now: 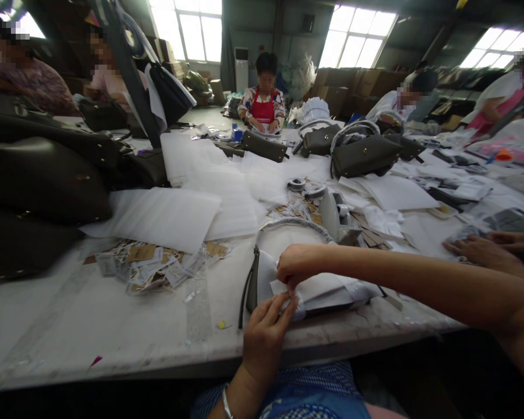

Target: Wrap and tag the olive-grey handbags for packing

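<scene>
A dark olive handbag point(252, 285) lies on its side at the table's front edge, its wrapped grey handle point(294, 222) arching away from me. White wrapping point(323, 289) covers much of its upper side. My right hand point(303, 262) reaches across from the right, fingers closed and pointing down at the wrapping. Just below it, my left hand point(268, 317) pinches the near edge of the wrapping between thumb and fingers. The two sets of fingertips meet, and whatever small piece is between the right fingers is hidden.
Paper tags with strings point(151, 265) and white foam sheets point(166, 215) lie to the left, beside stacked dark bags point(39, 203). A tape dispenser point(334, 215) stands behind the handbag. A co-worker's hands point(491, 253) are at the right; other people sit around the table.
</scene>
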`<control>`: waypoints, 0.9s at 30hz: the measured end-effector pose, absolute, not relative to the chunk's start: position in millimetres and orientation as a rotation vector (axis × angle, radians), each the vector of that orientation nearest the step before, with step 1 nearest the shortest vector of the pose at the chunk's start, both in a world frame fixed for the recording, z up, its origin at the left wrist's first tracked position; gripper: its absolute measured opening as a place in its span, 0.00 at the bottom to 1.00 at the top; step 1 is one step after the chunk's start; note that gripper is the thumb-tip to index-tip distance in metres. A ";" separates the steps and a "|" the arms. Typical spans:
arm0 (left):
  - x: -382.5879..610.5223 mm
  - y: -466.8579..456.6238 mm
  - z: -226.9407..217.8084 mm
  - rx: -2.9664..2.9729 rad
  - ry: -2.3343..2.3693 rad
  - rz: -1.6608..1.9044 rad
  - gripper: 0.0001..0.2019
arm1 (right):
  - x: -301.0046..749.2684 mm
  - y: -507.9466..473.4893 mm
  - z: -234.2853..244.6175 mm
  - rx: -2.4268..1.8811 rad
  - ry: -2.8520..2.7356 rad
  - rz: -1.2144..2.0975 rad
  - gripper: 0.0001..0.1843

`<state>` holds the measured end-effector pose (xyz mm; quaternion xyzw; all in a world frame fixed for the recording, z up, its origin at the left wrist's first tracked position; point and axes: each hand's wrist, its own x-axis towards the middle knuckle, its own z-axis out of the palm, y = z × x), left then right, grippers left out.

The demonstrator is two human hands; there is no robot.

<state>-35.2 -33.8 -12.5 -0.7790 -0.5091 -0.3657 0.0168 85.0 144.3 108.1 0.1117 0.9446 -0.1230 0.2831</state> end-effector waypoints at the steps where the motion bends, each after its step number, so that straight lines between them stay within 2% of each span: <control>1: -35.2 -33.8 -13.2 -2.408 -1.568 -1.142 0.26 | 84.8 145.1 108.8 0.289 2.523 -0.370 0.09; 5: -35.1 -33.5 -15.0 -2.327 -1.524 -1.172 0.22 | 80.3 146.3 115.8 0.268 2.485 -0.420 0.07; 10: -35.1 -33.8 -15.2 -2.336 -1.547 -1.119 0.22 | 71.6 148.4 122.0 0.377 2.443 -0.357 0.07; 15: -35.5 -34.6 -15.1 -2.358 -1.586 -1.088 0.26 | 63.9 158.4 114.0 0.528 2.394 -0.315 0.12; 27: -34.5 -33.7 -18.1 -2.341 -1.600 -1.071 0.28 | 56.4 168.4 103.6 0.567 2.445 -0.229 0.18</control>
